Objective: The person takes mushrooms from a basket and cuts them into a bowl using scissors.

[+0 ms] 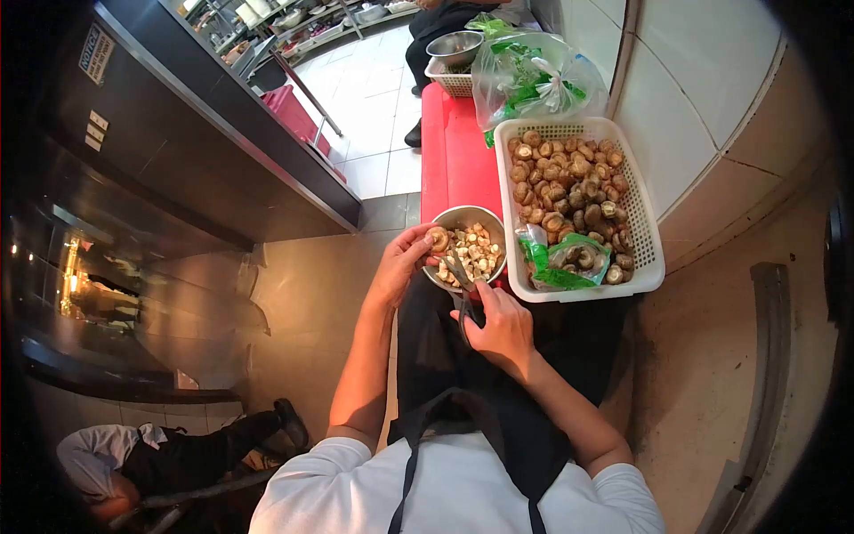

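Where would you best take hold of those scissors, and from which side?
I'd take the scissors by the dark handles, probably from the near right, as the right hand does. The handles lie on the near side, while the blades point away, over the bowl.

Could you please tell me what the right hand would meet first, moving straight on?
Likely the metal bowl, at its near rim; how high the right hand sits is unclear, so it might reach the cut pieces inside.
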Available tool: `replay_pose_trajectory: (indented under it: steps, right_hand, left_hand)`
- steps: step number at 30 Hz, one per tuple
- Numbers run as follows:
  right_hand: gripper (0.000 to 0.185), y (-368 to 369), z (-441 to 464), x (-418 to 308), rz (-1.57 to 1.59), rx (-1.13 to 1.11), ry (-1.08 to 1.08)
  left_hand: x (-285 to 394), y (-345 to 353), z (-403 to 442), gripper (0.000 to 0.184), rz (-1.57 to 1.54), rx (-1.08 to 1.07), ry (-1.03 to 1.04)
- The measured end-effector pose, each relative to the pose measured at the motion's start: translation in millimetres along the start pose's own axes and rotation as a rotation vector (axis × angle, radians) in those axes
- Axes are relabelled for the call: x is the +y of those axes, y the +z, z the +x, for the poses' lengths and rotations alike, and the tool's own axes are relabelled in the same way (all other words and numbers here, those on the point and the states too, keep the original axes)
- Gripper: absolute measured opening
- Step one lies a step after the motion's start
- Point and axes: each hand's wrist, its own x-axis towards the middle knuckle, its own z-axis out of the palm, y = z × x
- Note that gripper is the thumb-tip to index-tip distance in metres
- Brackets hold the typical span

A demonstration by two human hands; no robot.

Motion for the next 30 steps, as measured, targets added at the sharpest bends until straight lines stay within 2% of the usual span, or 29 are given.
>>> replay_pose_trajectory:
  steps: [4,16,22,28,30]
  right_hand:
    - [0.059,7,2,1,-0.047,0.046,-0.02]
    - [0.057,11,-3,20,-0.241,-0.049,-0.085]
    - [0.05,19,-3,27,-0.105,-0.024,-0.067]
    - [0.045,24,-2,26,0.096,-0.058,0.068]
    - [0.046,18,-1,23,0.078,-0.09,0.092]
  left_hand:
    - [-7,2,-5,0.034,0.039,-0.001,0.005]
    - [-35,11,-7,0.032,0.104,0.076,0.033]
    - [-43,10,0,0.031,-0.01,0.122,0.0]
    - [-46,19,1,0.034,0.039,0.151,-0.012]
    - [-46,20,2,0.034,0.06,0.138,0.007]
